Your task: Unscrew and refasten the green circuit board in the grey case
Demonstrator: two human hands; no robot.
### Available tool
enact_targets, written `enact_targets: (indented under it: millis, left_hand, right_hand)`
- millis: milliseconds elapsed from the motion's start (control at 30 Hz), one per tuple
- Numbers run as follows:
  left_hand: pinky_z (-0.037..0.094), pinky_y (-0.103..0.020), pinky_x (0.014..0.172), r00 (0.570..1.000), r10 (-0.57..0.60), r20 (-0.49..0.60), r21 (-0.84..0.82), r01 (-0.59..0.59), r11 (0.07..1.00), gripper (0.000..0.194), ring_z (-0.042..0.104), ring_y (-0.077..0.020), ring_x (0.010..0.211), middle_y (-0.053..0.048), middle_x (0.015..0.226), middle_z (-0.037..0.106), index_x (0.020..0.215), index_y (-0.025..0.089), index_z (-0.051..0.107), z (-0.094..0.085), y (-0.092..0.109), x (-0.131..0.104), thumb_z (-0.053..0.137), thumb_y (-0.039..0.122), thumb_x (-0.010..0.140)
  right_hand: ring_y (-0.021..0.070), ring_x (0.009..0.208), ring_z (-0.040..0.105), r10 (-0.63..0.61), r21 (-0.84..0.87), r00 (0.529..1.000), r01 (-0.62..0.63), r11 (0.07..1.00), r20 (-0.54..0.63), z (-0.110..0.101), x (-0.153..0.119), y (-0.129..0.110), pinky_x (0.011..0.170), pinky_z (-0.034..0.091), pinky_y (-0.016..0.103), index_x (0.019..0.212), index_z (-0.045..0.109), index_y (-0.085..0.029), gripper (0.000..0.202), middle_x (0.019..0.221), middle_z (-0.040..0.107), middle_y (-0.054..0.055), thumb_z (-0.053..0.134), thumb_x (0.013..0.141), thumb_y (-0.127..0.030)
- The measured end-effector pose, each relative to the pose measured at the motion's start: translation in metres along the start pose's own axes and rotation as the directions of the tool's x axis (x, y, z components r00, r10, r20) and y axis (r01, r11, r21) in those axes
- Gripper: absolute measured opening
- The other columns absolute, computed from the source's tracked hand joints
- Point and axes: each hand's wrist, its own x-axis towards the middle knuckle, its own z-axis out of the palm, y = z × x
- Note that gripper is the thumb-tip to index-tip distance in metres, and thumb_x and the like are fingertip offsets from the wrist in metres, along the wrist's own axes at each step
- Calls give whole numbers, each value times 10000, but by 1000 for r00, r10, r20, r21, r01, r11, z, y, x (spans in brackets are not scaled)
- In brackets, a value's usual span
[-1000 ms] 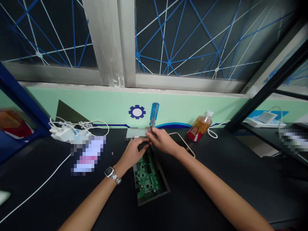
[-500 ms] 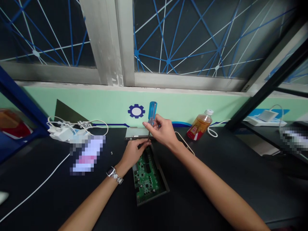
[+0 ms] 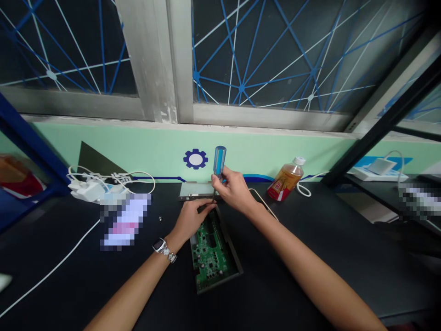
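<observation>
A screwdriver (image 3: 219, 161) with a clear blue handle stands nearly upright in my right hand (image 3: 233, 186), whose thumb and fingers close round the lower handle. Its shaft points down to the far end of an open dark metal case (image 3: 235, 257). Inside the case lies a green circuit board (image 3: 209, 264) with small components. My left hand (image 3: 193, 218) reaches over the far left part of the case, thumb and forefinger pinched at the screwdriver's tip. Whatever those fingertips hold is too small to make out, and the tip is hidden between them.
Behind the case lies a flat grey metal piece (image 3: 198, 190). Two tiny shiny parts, probably screws (image 3: 160, 219), lie to the left, near a blurred-out phone-like object (image 3: 127, 223). White chargers and cables (image 3: 89, 188) sit at back left; a drink bottle (image 3: 286, 179) stands at back right.
The screwdriver handle has shifted slightly right and turned, and my right fingers have changed their grip on it. My left hand and the case stay in place.
</observation>
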Motion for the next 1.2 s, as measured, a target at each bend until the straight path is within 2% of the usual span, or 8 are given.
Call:
enact_targets:
  millis: [167,333,400,500,633,900,1100,1200]
  left_hand:
    - [479,-372,1016,998,49,35,-69,-47,997,309,665,-230,1109,-55,1221,710,1212,222,681,-4,4,3,555,328,950]
    - [537,-345,928,998,-1,64,-198,14,980,306,715,-225,995,-68,1095,757,1165,193,705,-4,8,5,538,343,958]
    - [551,-332,889,999,-18,49,-197,28,980,292,724,-226,959,-66,1066,765,1125,189,724,-4,8,5,560,352,946]
    - [551,-332,886,1000,-16,16,-160,19,987,286,723,-229,957,-60,1063,767,1109,198,738,-3,7,4,586,361,929]
    - [556,-343,876,1000,-31,-3,-154,30,988,288,725,-239,945,-60,1049,771,1097,202,747,-3,5,4,616,373,906]
    - [550,-294,757,997,-27,-72,-83,21,996,226,711,-202,770,-39,851,773,891,180,741,0,3,10,704,394,832]
    - [534,-284,755,1000,-23,-19,-143,20,990,294,702,-201,796,-37,903,770,1036,166,713,2,4,18,702,379,834]
    - [529,-282,734,999,-46,-6,-175,45,984,280,694,-201,779,-43,853,761,986,142,718,7,4,20,698,376,834]
  right_hand:
    - [126,692,544,21,216,986,-56,975,165,-10,3,4,583,415,223,850,578,-164,318,759,581,9,516,937,-464]
    - [153,817,619,44,435,936,-203,877,349,-17,4,6,634,513,238,1005,631,-159,347,915,653,54,527,928,-482]
    - [149,800,629,62,443,945,-208,872,321,-14,2,8,631,513,233,1013,624,-166,327,881,659,42,622,875,-463]
    - [135,679,622,138,418,961,-231,879,240,-8,-1,12,605,502,237,893,605,-163,319,740,648,15,740,780,-428]
    - [143,652,624,154,388,957,-242,889,244,-6,-3,16,622,509,262,768,601,-159,309,714,665,34,711,801,-445]
    - [162,791,663,65,403,929,-220,889,364,-12,-5,11,745,525,290,900,660,-142,263,891,714,68,594,905,-396]
    - [164,810,680,39,496,916,-252,831,400,-4,-8,13,752,532,287,1037,636,-147,255,869,709,59,564,931,-367]
    - [168,837,689,46,494,918,-253,832,393,-1,-10,12,765,533,285,1033,639,-147,258,894,717,59,585,918,-372]
